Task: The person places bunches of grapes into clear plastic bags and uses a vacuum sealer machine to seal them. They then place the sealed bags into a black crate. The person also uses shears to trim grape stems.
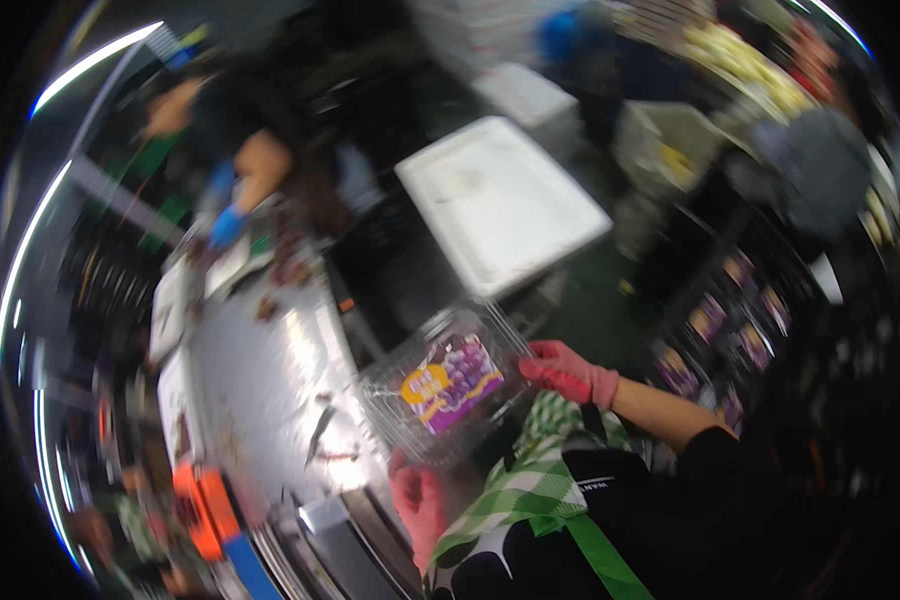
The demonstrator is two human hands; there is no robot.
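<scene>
A clear plastic clamshell box (442,382) with a purple and yellow grape label is held up in front of me, tilted. My right hand (570,373), in a pink glove, grips its right side. At the box's lower left corner is my left hand (420,506), also pink-gloved, with its fingers curled against the edge; blur hides part of that hold. Beneath and left of the box runs a shiny metal worktable (255,375), where a dark-handled tool (320,433), perhaps scissors, lies near the box. Dark red grapes (289,259) lie at the table's far end.
A white foam box (502,202) stands ahead. At right, a dark crate (720,330) holds several grape-labelled packs. A co-worker's blue-gloved hand (227,227) is at the table's far end. An orange object (199,510) and grey equipment (352,547) sit at lower left. A pale bin (664,146) stands farther back.
</scene>
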